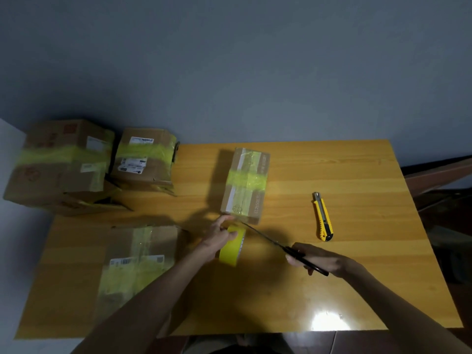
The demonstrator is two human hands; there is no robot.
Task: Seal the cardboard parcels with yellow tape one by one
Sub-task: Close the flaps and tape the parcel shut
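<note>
My left hand is curled round the roll of yellow tape, with one finger raised close to the near edge of the small parcel. That parcel lies just beyond the hand on the table and carries a yellow band across its middle. My right hand grips the black scissors. Their blades reach up and to the left, towards the gap between the roll and the parcel, but I cannot tell whether they are parted. A yellow utility knife lies beyond my right hand, apart from it. Just left of my left forearm sits a flat parcel with tape on it. Farther off on that side stand a large parcel and a labelled parcel, both banded in yellow.
</note>
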